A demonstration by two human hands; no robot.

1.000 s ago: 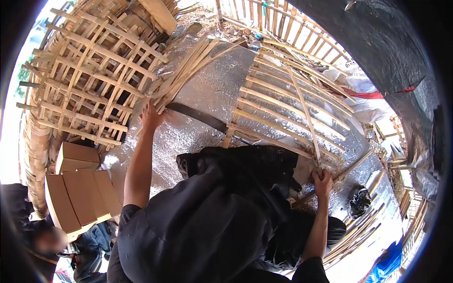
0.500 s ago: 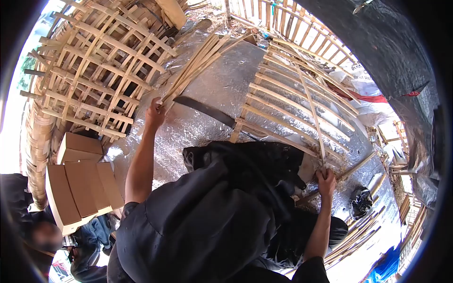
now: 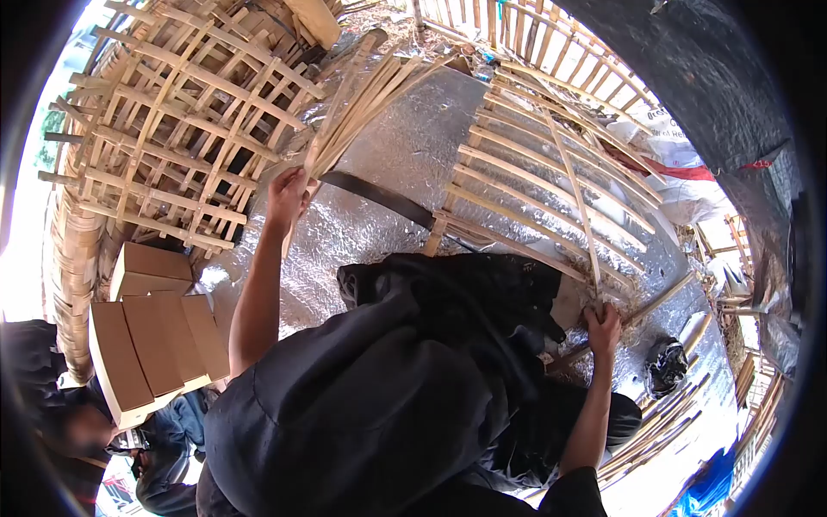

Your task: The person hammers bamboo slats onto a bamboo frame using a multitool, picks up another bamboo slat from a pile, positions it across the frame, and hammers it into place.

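My left hand [image 3: 289, 196] is closed on a thin bamboo strip [image 3: 325, 129] beside a loose bundle of strips [image 3: 370, 108]. A long dark blade [image 3: 379, 196] lies just right of that hand on the silvery sheet. My right hand [image 3: 601, 323] is closed around the lower end of a long slat [image 3: 575, 189], which runs slantwise across a frame of parallel bamboo slats [image 3: 534, 185]. A wooden stick [image 3: 659, 299] lies beside the right hand. Dark cloth [image 3: 465, 289] covers my lap.
A woven bamboo lattice [image 3: 185, 112] stands at the upper left, above cardboard boxes [image 3: 159, 345]. Another person [image 3: 168, 439] sits at the lower left. On the right are a black plastic bundle [image 3: 666, 366], several thin sticks [image 3: 659, 439] and a blue sheet [image 3: 706, 487].
My left hand has closed around a strip at the bundle, and this strip now stands apart from the others. My right hand stays at the slat's end. The view has shifted slightly.
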